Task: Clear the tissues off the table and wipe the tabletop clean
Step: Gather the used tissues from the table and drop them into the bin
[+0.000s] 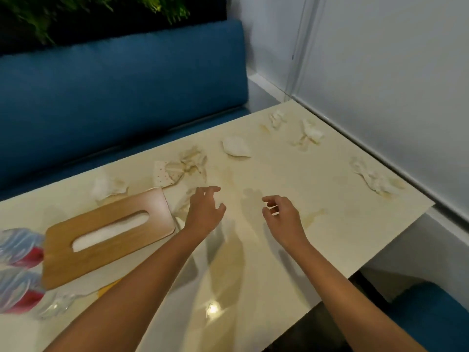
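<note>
- While both hands hang above the middle of the worktop [355, 224], neither holds anything.
- Left hand [205, 210]: fingers [210, 189] loosely curled and spread, over a crumpled tissue [182, 205] beside the tissue box [109, 232]; cannot tell if they touch it.
- Right hand [283, 215]: fingers [271, 199] half curled, empty.
- Corner tissue [310, 133] lies near the far right corner, right-edge tissue [375, 177] by the right edge, far-edge tissue [237, 147] near the far edge.

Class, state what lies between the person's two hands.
Nothing but bare tabletop separates the left hand from the right hand, in the head view.
</note>
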